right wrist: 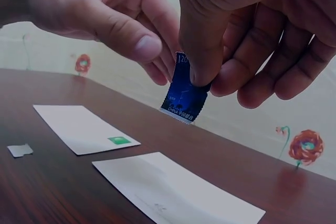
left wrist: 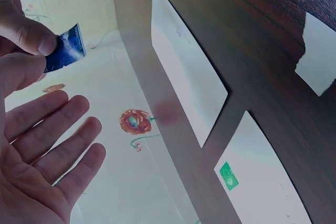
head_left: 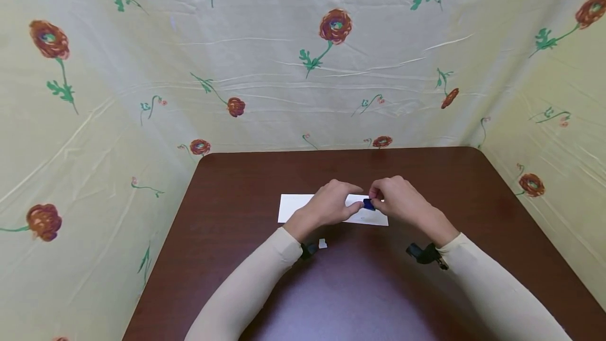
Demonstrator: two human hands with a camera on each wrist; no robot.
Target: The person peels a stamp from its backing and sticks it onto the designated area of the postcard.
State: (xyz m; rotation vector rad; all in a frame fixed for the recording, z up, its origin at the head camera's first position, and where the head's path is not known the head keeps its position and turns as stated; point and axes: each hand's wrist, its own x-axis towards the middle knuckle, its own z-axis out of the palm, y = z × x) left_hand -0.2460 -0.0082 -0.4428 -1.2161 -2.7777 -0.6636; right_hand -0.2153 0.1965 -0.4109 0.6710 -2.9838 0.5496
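My right hand (head_left: 402, 201) pinches a small dark blue postage stamp (right wrist: 184, 90) between thumb and fingertips. The stamp is held above the table, slightly curved, with perforated edges and printed lettering. Close beside it is my left hand (head_left: 326, 204), its fingers spread and its palm showing in the left wrist view; the thumb is near the stamp. Beneath the hands lie two white envelopes. One envelope (right wrist: 73, 124) bears a green stamp (right wrist: 119, 140) in a corner; the other envelope (right wrist: 178, 192) has faint marks. In the head view my left hand partly covers them.
A torn scrap of white paper (head_left: 323, 243) lies on the dark brown table (head_left: 236, 183), near my left wrist. Flowered curtain (head_left: 265, 57) surrounds the table at the back and sides. Black wrist cameras (head_left: 423, 253) sit under both wrists.
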